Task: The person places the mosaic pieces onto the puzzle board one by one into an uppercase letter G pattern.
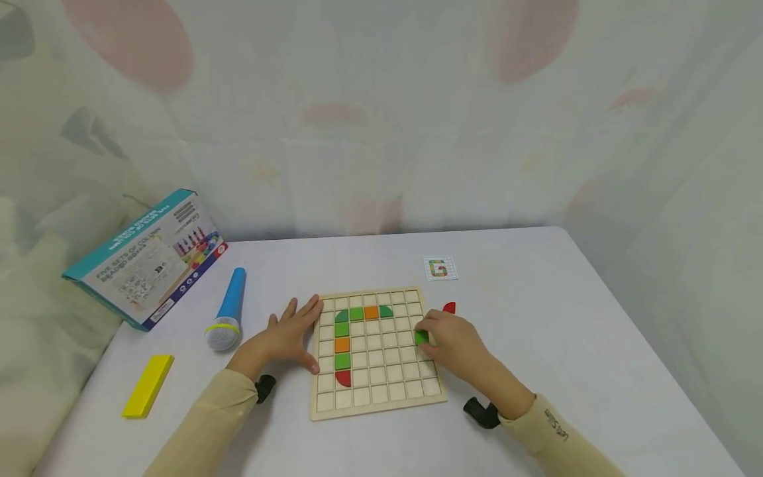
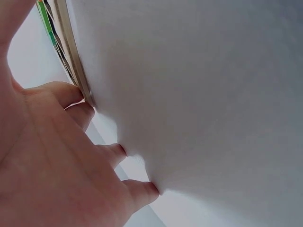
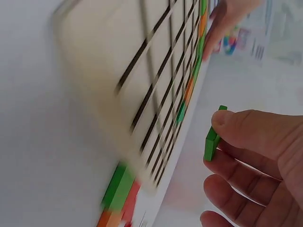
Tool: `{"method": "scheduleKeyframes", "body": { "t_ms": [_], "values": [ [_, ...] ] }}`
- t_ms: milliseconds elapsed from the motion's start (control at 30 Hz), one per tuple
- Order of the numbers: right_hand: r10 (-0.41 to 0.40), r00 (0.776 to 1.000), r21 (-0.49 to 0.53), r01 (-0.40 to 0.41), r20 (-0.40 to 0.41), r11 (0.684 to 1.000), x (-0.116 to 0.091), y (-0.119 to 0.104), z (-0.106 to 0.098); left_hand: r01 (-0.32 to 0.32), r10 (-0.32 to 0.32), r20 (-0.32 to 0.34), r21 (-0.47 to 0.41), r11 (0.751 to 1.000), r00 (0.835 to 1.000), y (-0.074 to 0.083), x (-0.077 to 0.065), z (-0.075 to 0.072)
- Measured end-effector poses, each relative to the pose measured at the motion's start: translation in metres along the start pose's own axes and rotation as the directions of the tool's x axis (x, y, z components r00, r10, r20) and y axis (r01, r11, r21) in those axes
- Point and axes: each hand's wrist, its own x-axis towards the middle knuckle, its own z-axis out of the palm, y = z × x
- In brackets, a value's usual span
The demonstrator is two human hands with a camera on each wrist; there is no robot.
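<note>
A square wooden grid board (image 1: 379,376) lies on the white table. Green, orange and red tiles form a corner shape on it, with a red quarter-round tile (image 1: 343,378) at the lower end. My left hand (image 1: 286,336), fingers spread, touches the board's left edge; its fingertips (image 2: 86,113) reach the wooden rim and the tabletop. Over the board's right side, my right hand (image 1: 456,341) pinches a green square tile (image 3: 213,142) between thumb and fingers, held above the grid in the right wrist view. A red quarter-round tile (image 1: 450,307) shows just beyond that hand.
Behind the board lies a small pattern card (image 1: 440,268). A blue toy microphone (image 1: 231,308), a yellow block (image 1: 148,387) and a printed box (image 1: 149,258) are at the left. Beside the board's right edge, the right wrist view shows a green tile (image 3: 117,187) and an orange one (image 3: 110,219).
</note>
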Motion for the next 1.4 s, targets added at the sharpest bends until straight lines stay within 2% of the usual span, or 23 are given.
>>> {"method": "scheduleKeyframes", "body": {
  "t_ms": [167, 367, 633, 867, 1200, 1400],
  "values": [
    [-0.119, 0.991, 0.015, 0.118, 0.06, 0.993, 0.012, -0.032, 0.016, 0.009, -0.009, 0.014, 0.0, 1.0, 1.0, -0.001, 0.001, 0.0],
    [-0.149, 0.979, 0.006, 0.149, 0.137, 0.989, 0.021, -0.058, 0.031, 0.016, -0.016, 0.015, -0.013, 1.0, 1.0, 0.002, 0.001, -0.002],
    [-0.177, 0.964, -0.011, 0.183, 0.199, 0.983, 0.024, -0.077, 0.049, 0.012, -0.012, 0.013, -0.01, 1.0, 1.0, 0.002, 0.0, -0.003],
    [-0.179, 0.967, -0.032, 0.188, 0.18, 0.982, 0.024, -0.082, 0.052, 0.015, -0.015, 0.02, -0.01, 1.0, 1.0, 0.001, 0.002, -0.002],
    [-0.176, 0.962, -0.035, 0.187, 0.21, 0.982, 0.023, -0.082, 0.051, 0.02, -0.02, 0.017, -0.006, 1.0, 1.0, -0.001, 0.004, -0.001],
    [-0.153, 0.977, -0.016, 0.157, 0.146, 0.988, 0.018, -0.066, 0.038, 0.012, -0.012, 0.01, 0.007, 1.0, 1.0, 0.0, 0.002, 0.0]
  ]
}}
